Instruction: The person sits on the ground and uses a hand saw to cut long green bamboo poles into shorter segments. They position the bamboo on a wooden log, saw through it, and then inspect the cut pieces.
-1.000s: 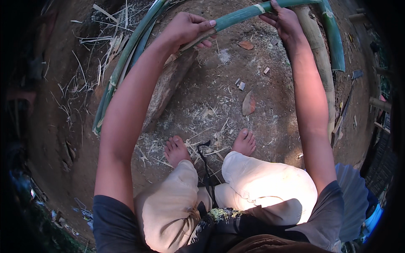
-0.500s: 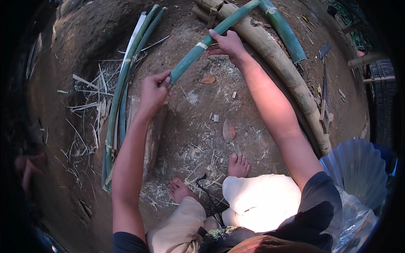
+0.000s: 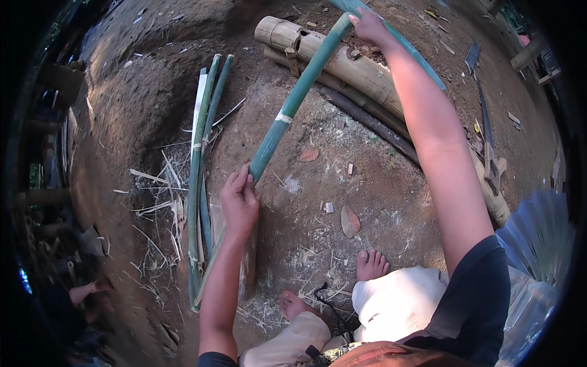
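Observation:
A length of green bamboo (image 3: 298, 92) with a pale ring at its node slants across the upper middle. My left hand (image 3: 240, 199) is closed round its near end, thumb on top. At its far end my right hand (image 3: 370, 27) grips it, the thumb on the edge and the other fingers partly hidden. Just beyond that hand another green bamboo piece (image 3: 422, 58) lies on the ground, close to the held one. Beneath the held length runs a thick tan bamboo pole (image 3: 348, 58), partly covered by my right arm.
Several long green bamboo strips (image 3: 195, 177) lie at left beside pale shavings (image 3: 156, 205). A wooden block (image 3: 249, 263) is by my left forearm. At right are a long dark-bladed tool (image 3: 483, 110) and a clear ribbed plastic sheet (image 3: 538, 238). Another person's limb (image 3: 85, 293) shows far left.
My right hand has slid along to the bamboo's far end, and my right arm is straighter. The bamboo now slants more steeply. The whole view has shifted, bringing more of the left side in.

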A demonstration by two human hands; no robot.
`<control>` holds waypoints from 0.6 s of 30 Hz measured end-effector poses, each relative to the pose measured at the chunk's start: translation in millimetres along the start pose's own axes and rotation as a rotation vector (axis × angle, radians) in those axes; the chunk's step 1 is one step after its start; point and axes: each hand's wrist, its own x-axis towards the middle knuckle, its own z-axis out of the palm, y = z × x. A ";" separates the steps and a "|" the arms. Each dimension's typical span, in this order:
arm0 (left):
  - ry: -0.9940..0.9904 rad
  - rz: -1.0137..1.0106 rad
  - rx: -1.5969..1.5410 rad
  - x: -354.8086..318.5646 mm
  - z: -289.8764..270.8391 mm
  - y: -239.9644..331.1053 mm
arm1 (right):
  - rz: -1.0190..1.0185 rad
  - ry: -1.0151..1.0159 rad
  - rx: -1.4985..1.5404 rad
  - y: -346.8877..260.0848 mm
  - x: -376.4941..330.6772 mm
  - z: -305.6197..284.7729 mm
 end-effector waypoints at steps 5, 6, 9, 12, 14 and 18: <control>0.067 0.130 0.140 -5.1 -6.5 -4.2 | 0.110 -0.392 0.342 -14.0 22.6 14.6; 0.085 0.166 0.172 -4.8 -7.5 -7.7 | 0.071 -0.323 0.356 -20.9 19.8 13.0; 0.106 0.225 0.245 -7.3 -9.4 -12.5 | -0.038 -0.114 0.384 -45.0 6.0 -4.6; 0.081 0.216 0.231 -6.2 2.2 -8.7 | 0.139 -0.296 0.762 -9.9 19.7 8.6; 0.088 0.236 0.234 -5.7 -1.9 -13.0 | 0.179 -0.223 0.674 -10.6 21.2 13.7; 0.076 0.208 0.200 -5.3 -5.1 -17.0 | 0.091 -0.125 0.462 -8.8 16.9 16.5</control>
